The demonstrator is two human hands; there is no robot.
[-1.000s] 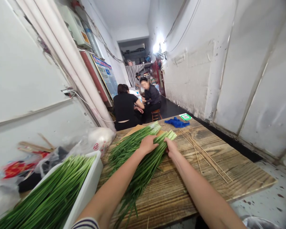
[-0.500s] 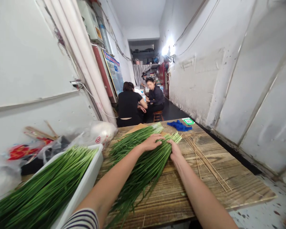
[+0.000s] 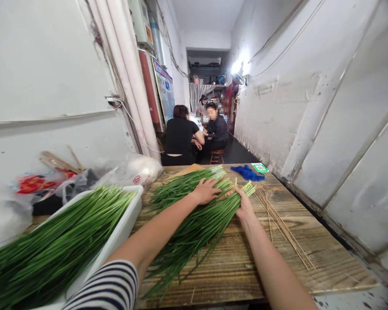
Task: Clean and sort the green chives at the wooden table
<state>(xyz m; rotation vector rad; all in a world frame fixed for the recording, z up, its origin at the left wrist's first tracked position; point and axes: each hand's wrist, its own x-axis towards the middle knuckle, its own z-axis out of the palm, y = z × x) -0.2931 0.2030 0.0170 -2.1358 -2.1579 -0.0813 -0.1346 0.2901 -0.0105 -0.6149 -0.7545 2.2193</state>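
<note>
A pile of long green garlic chives (image 3: 194,228) lies on the wooden table, its pale cut ends toward the far right. My left hand (image 3: 207,191) rests on top of the chives with fingers spread, pressing on the stems near the pale ends. Around a bunch of stems close to its cut ends, my right hand (image 3: 244,203) is closed, thumb uppermost; some of its fingers are hidden by the stems. Behind my left hand lies another bundle of chives (image 3: 177,184). Thin bamboo skewers (image 3: 286,228) are spread on the table right of my right hand.
On the left stands a white bin (image 3: 129,219) filled with more chives. Plastic bags (image 3: 142,170) sit behind it. A blue cloth or glove (image 3: 247,173) and a green QR card (image 3: 260,168) lie at the table's far edge. Several people sit or stand beyond.
My right hand has drawn a bunch of stems slightly to the right, apart from the rest. The fingers of my left hand have spread wider. The view has shifted a little.
</note>
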